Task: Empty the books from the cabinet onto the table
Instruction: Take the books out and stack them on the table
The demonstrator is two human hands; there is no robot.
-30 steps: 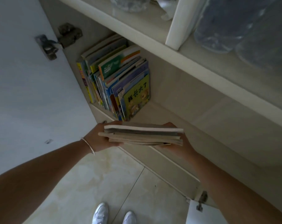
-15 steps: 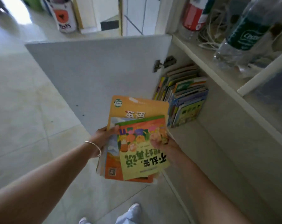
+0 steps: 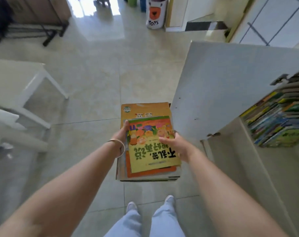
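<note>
I carry a flat stack of books (image 3: 145, 110) in front of me over the tiled floor, an orange one under a smaller yellow-green picture book (image 3: 152, 151). My left hand (image 3: 121, 135) grips the stack's left edge, thumb on top. My right hand (image 3: 176, 146) grips its right edge, thumb on the picture book's cover. More books (image 3: 278, 120) still stand leaning in the open cabinet at the right. A white table (image 3: 17, 82) stands at the left.
The cabinet's open white door (image 3: 231, 82) juts out just right of the stack. A toy bin marked TOYS (image 3: 155, 12) stands at the back, a dark rack (image 3: 30, 28) at the far left. My feet (image 3: 150, 202) are below the stack.
I have turned left, away from the cabinet. The stack came out of the cabinet, tipped from edge-on to cover-up, and now hangs over the floor with the table in view.
</note>
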